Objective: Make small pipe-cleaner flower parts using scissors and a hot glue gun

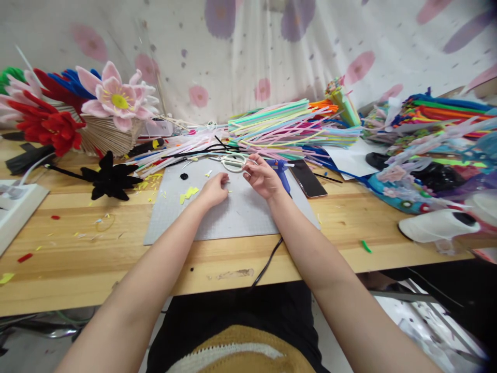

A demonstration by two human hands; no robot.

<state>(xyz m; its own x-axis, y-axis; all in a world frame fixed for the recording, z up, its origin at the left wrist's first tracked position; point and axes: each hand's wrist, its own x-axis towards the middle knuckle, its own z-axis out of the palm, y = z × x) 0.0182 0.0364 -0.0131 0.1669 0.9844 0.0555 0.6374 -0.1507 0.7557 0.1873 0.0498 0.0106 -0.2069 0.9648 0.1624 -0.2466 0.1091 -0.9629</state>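
My left hand (215,190) is over the grey cutting mat (244,223), its fingers curled together; whatever they may grip is too small to make out. Just right of its fingertips is a thin yellow bit (230,191). My right hand (264,178) is raised over the mat with bent fingers apart, and nothing shows in it. Behind its fingertips lie scissors (232,163) with pale handles. Yellow cut pieces (188,195) and a small black round piece (184,176) rest on the mat, left of my left hand. A blue glue gun (282,175) lies beside my right hand.
Bundles of coloured pipe cleaners (287,124) are piled behind the mat. A phone (308,178) lies to the right. At left are a black fuzzy flower (111,177), pink and red flowers (116,98) and a power strip (19,207). A white cylinder (435,226) lies at right.
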